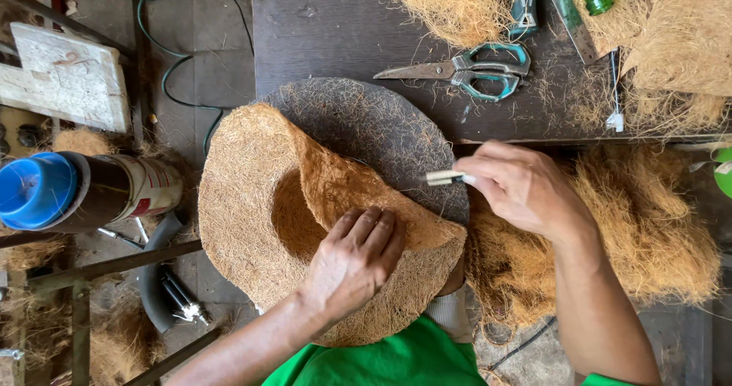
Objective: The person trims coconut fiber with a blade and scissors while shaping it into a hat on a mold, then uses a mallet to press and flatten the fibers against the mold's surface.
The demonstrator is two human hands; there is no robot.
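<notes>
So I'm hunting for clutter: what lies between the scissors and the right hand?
Head view: only dark tabletop with stray fibre strands lies between the scissors and the right hand, then the table edge.

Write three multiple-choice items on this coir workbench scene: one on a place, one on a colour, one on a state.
1. Where do the scissors lie?
A. on the dark table
B. on the floor
C. in a hand

2. What colour is the cap on the container at left?
A. red
B. blue
C. yellow

3. What is the left hand doing?
A. hanging free
B. gripping scissors
C. pressing on the folded coir sheet

Answers: 1 A, they rest on the tabletop beside loose fibre. 2 B, the round cap is blue. 3 C, its fingers lie flat on the fold, while the right hand pinches a small pale tool.
</notes>
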